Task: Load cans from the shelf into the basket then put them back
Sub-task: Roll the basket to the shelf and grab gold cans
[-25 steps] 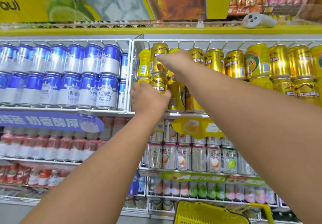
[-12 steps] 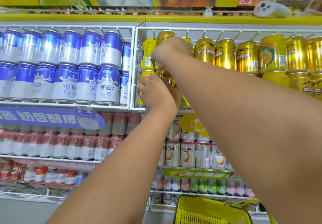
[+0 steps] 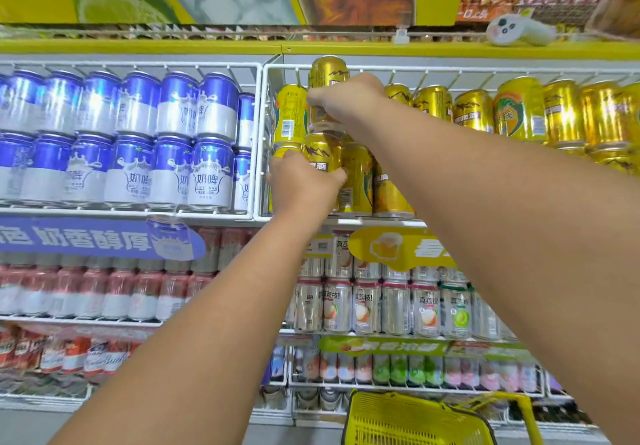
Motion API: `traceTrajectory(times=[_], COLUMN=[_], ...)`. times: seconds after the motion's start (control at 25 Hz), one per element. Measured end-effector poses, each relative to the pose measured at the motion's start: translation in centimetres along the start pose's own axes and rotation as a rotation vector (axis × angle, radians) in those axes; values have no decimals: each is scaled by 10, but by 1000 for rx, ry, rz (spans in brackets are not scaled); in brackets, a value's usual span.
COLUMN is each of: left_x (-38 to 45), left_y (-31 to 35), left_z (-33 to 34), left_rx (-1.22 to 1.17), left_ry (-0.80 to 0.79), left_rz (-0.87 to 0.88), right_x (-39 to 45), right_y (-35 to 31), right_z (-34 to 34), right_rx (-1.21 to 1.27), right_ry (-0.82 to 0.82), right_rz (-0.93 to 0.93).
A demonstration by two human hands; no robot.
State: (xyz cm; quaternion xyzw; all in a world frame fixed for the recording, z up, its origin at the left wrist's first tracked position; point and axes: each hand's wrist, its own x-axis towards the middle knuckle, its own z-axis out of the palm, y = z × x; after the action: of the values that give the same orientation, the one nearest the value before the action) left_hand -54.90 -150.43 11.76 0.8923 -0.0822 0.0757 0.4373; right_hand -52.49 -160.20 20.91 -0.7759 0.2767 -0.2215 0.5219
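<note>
Gripping a gold beer can [image 3: 320, 154] in the lower row of the white wire shelf [image 3: 265, 140], the left hand [image 3: 304, 181] has its fingers curled round the can's lower half. Directly above that can, the right hand [image 3: 346, 102] clasps the upper gold can [image 3: 327, 74]. Far below the shelf sits the yellow basket [image 3: 415, 420].

Both arms raised, left hand [image 3: 304, 181] gripping low, right hand [image 3: 346, 100] curled gripping above
</note>
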Motion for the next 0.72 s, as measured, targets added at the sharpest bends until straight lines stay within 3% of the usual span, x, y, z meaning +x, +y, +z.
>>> traceTrajectory(times=[0.08, 0.4, 0.72], left_x=[-1, -45, -154], left_y=[1, 10, 9], left_z=[-8, -40, 3], left_rx=[-50, -196, -437], left_ry=[-20, -133, -335], left_rz=[18, 32, 31], right_x=[-7, -54, -149], right_y=[5, 50, 197], right_z=[-20, -125, -219], right_rx=[100, 99, 150], right_ry=[-27, -146, -215], right_rz=[-7, -91, -25])
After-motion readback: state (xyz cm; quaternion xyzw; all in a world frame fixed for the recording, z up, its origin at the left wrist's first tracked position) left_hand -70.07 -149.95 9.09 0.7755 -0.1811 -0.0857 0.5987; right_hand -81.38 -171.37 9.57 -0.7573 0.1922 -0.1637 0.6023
